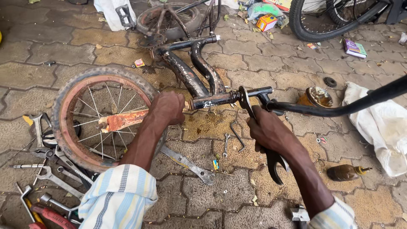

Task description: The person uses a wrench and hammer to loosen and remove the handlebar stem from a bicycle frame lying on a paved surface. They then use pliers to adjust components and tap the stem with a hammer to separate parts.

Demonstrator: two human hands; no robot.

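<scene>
The left hand [167, 109] is clenched round the scuffed black frame tube [212, 101] of a small bicycle lying on the paving. Just beyond that grasp, the right hand [268, 130] is wrapped tight on a long flat steel spanner [248, 106], its jaw set on the tube's threaded end, its forked tail sticking out below the wrist. A curved black handlebar [339, 109] sweeps away past the right knuckles. Behind the left wrist sits a rusty spoked wheel [101, 116]; loose wrenches [59, 178] lie beyond it.
</scene>
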